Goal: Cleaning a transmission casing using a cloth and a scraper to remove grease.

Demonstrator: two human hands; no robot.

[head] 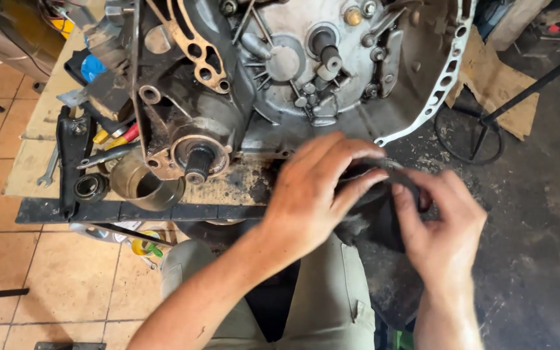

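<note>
Low in the middle of the frame, two bare hands meet over the person's lap, working a dark rag and a black ring-shaped part (402, 176) between them. Left hand (315, 194) lies over the top, its grip curled closed with fingers spread along the ring's upper edge — seemingly to steady it. Right hand (442, 227) comes up from the lower right, thumb and forefinger pinched shut on the ring's right side, the dark rag (371, 223) bunched beneath, likely held there to wipe or cushion the part. Directly above, filling the upper centre, a greasy engine casing (293, 71) rests on a cardboard-covered bench (34, 175), its splined shaft (197, 162) pointing toward the viewer. Just left of the shaft sit a brass-coloured sleeve (145, 185) and a small black seal ring (90, 186); wrenches (102, 155) lie beside them near the bench's front edge, a dark metal bar (144, 212). Open room is mostly at lower left, over tiled floor (53, 285), and at right, over dark stained ground — the hands sit close under the casing, with little clearance upward.
</note>
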